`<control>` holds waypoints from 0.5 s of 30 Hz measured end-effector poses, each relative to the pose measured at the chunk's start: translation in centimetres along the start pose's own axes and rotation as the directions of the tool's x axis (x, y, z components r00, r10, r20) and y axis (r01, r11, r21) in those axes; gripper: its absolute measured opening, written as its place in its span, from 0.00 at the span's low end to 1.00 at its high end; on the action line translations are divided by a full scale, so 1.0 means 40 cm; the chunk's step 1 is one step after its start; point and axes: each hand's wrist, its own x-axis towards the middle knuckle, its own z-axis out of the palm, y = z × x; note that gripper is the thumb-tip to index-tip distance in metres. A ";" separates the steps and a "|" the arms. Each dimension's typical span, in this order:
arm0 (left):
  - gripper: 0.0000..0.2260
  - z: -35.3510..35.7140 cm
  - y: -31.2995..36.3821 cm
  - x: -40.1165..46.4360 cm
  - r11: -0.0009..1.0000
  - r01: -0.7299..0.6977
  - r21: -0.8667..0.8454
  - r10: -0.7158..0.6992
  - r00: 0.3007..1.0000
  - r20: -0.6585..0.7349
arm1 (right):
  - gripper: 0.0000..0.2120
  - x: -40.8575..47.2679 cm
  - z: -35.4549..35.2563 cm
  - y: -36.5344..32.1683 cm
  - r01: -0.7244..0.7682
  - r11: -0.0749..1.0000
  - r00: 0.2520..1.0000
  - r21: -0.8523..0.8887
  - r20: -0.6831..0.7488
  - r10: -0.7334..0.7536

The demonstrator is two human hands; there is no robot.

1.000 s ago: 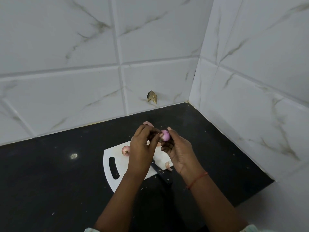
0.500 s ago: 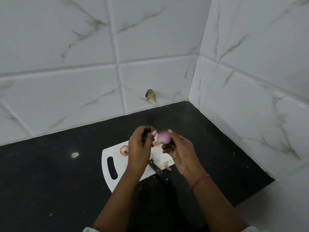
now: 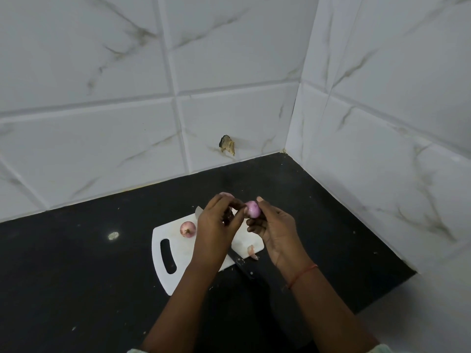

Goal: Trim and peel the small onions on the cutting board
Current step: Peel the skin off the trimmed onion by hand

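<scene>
Head view, right hand (image 3: 274, 225) raised, gripping onion (image 3: 252, 208)

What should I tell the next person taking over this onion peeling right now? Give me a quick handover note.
Right hand: holds a peeled pink onion at its fingertips, above the cutting board.
Left hand: fingertips pinch at that onion; whether it holds a strip of skin is unclear.
On the board: one unpeeled onion near the handle slot, a peel scrap at the right edge, and the knife lying set down, handle over the near edge.
Done: the held onion looks nearly clean.
Left: finish it, then trim and peel the unpeeled onion.
</scene>
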 end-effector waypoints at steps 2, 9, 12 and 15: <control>0.05 0.015 0.005 -0.002 0.999 0.051 -0.012 -0.050 0.998 0.031 | 0.09 0.001 -0.002 0.002 0.000 1.000 1.000 0.005 0.002 0.000; 0.02 0.062 -0.021 0.014 0.982 0.188 0.002 -0.187 0.977 0.101 | 0.05 0.007 -0.036 -0.004 0.030 0.996 0.999 -0.083 0.023 -0.028; 0.04 0.079 -0.029 0.049 0.981 0.194 0.034 -0.196 0.974 0.117 | 0.02 0.014 -0.064 -0.011 0.083 0.987 0.995 -0.139 0.062 -0.075; 0.06 0.099 -0.039 0.091 0.968 0.241 0.076 -0.249 0.960 0.130 | 0.06 0.031 -0.102 -0.016 0.100 0.979 0.993 -0.177 0.078 -0.087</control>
